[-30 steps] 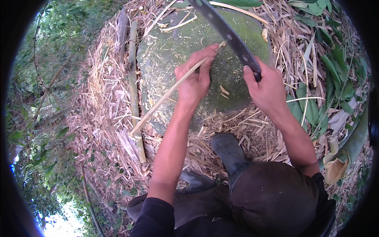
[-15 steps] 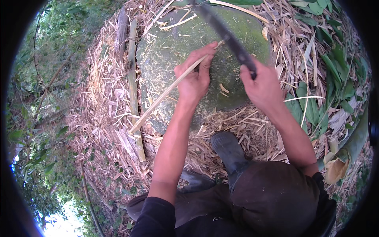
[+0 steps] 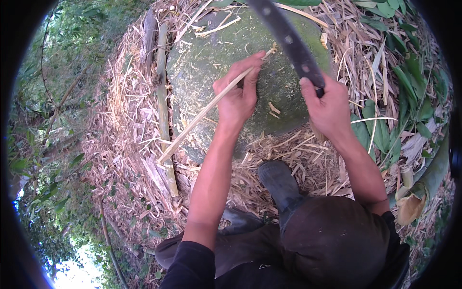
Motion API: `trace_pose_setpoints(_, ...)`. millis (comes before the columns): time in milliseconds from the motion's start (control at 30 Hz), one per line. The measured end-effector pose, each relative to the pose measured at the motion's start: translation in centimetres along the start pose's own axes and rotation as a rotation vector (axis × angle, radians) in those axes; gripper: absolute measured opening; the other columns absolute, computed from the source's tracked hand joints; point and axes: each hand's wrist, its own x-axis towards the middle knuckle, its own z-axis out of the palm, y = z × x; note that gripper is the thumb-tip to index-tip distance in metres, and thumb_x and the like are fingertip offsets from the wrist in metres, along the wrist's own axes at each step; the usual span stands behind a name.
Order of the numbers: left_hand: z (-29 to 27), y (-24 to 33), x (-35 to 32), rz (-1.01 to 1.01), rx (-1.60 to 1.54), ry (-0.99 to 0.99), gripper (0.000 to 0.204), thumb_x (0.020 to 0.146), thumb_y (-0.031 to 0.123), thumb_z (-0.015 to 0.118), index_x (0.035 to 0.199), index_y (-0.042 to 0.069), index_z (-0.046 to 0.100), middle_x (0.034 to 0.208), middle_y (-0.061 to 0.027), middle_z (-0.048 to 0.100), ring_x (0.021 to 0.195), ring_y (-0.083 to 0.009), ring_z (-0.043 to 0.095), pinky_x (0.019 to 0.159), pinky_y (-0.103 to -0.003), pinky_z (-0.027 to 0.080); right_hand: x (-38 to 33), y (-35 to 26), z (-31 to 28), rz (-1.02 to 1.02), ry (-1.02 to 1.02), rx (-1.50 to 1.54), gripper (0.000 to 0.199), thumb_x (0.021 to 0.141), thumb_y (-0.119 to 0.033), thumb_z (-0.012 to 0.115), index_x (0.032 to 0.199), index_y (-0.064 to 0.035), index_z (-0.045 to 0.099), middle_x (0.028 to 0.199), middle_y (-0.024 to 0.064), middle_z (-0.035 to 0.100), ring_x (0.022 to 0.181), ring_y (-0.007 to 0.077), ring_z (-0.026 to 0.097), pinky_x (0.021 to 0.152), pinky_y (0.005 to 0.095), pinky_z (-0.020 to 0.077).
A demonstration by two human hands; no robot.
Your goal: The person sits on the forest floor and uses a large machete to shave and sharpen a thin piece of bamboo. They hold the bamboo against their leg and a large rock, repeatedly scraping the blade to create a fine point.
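My left hand (image 3: 237, 94) is closed round a long pale bamboo strip (image 3: 207, 109). The strip slants from the lower left up to its frayed upper tip, which sits just past my fingers. In my right hand (image 3: 328, 107) is the handle of a dark machete (image 3: 292, 44). Its broad side, marked with several light spots, faces up, and the far end runs out past the top edge. The machete is right of the strip's tip, with a small gap between them. Under both hands lies a mossy green boulder (image 3: 284, 113) dusted with pale shavings.
Dry leaves and chips (image 3: 127, 115) surround the boulder. A bamboo pole (image 3: 162, 103) lies along its left side. Green leaves (image 3: 416, 86) and a thick cut stem (image 3: 430, 180) lie to the right. My boot (image 3: 280, 180) stands at the boulder's near edge.
My right hand has shifted slightly right and nearer to me. The machete has turned to show its broad side and moved away from the strip's tip. My left hand stays put.
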Motion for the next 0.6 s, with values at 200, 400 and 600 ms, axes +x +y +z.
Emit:
trace_pose_setpoints(200,0.1,0.0,0.0,-0.021,0.004,0.005,0.013,0.095,0.001,0.065,0.106,0.002,0.072,0.112,-0.0144,0.074,0.098,-0.0207,0.073,0.082,-0.031,0.058,0.2,0.7,0.2,0.006,-0.125,-0.14,0.026,0.095,-0.015,0.059,0.115,-0.0004,0.067,0.053,0.0072,0.052,0.044,0.0161,0.052,0.047,0.0348,0.0392)
trace_pose_setpoints(400,0.2,0.0,-0.1,-0.047,-0.054,0.011,0.013,0.095,0.0,0.064,0.106,0.001,0.071,0.113,-0.0161,0.074,0.096,-0.0193,0.073,0.08,-0.03,0.058,-0.7,-0.2,-0.3,0.027,0.002,-0.043,0.027,0.094,-0.015,0.059,0.116,-0.001,0.067,0.055,0.0123,0.053,0.045,0.0203,0.054,0.049,0.0374,0.041)
trace_pose_setpoints(600,0.1,0.8,0.0,-0.115,0.01,0.021,0.012,0.094,0.0,0.066,0.106,0.0,0.069,0.112,-0.0172,0.074,0.096,-0.0201,0.073,0.081,-0.031,0.058,-0.3,0.5,-0.2,0.099,-0.133,-0.068,0.021,0.094,-0.016,0.061,0.103,0.0018,0.067,0.055,0.0096,0.053,0.047,0.0163,0.053,0.049,0.0362,0.0405)
